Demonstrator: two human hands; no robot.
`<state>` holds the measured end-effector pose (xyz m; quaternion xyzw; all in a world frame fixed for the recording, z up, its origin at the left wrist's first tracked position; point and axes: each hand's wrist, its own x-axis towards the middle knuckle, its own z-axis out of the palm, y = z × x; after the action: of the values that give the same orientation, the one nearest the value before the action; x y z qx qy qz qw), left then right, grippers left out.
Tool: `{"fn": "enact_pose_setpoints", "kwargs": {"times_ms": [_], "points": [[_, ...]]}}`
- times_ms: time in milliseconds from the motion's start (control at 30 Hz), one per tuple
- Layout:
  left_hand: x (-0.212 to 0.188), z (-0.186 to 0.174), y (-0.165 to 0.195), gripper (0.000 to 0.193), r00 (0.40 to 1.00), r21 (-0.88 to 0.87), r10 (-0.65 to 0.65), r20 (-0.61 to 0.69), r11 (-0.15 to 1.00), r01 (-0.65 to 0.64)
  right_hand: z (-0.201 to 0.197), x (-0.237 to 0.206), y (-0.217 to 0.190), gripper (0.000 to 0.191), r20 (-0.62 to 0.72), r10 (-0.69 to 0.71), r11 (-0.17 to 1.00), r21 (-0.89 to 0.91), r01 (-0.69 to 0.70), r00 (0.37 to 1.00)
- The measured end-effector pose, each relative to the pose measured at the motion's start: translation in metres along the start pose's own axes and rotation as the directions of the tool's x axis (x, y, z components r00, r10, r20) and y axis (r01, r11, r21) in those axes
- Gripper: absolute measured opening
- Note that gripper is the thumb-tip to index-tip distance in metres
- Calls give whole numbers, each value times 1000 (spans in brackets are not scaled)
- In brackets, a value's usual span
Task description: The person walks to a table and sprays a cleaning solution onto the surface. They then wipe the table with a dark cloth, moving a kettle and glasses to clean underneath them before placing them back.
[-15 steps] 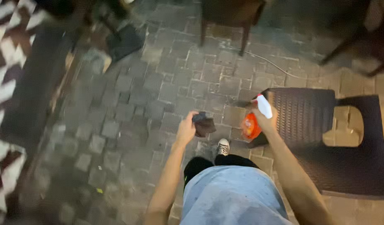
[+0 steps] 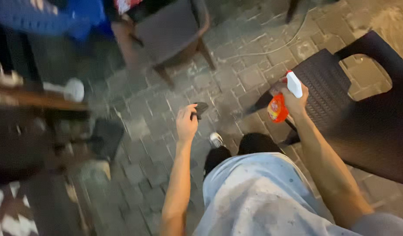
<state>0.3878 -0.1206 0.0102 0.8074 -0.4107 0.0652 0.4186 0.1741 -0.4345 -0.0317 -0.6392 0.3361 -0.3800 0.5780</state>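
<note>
Dim, warm light — motion-blurred left side

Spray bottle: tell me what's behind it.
Behind the spray bottle, held in the right hand, is the dark woven chair seat and grey paving. The fingers cover the bottle's neck and trigger.

One camera on the person's head, looking steeply down, close to both arms, stone floor (image 2: 157, 144) below

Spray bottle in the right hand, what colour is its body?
Orange, with a white trigger top; the spray bottle shows best in the head view.
</note>
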Motion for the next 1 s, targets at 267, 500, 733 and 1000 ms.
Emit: {"fn": "enact_pose_setpoints", "kwargs": {"times_ms": [267, 500, 733, 1000], "points": [[173, 49, -41, 34, 940, -466, -251, -232, 877, 120, 50, 84, -28, 38, -172, 28, 993, 119, -8, 985], [291, 180, -91, 49, 440, -609, -475, 762, -293, 738, 65, 221, 7, 38, -180, 81, 996, 51, -73, 980], [470, 313, -109, 39, 234, -423, -580, 780, -213, 881, 73, 464, 28, 41, -201, 36, 999, 31, -30, 979], [649, 437, -143, 29, 291, -427, -639, 712, -64, 902, 91, 696, 53, 18, -202, 157, 973, -138, -187, 967]]}}
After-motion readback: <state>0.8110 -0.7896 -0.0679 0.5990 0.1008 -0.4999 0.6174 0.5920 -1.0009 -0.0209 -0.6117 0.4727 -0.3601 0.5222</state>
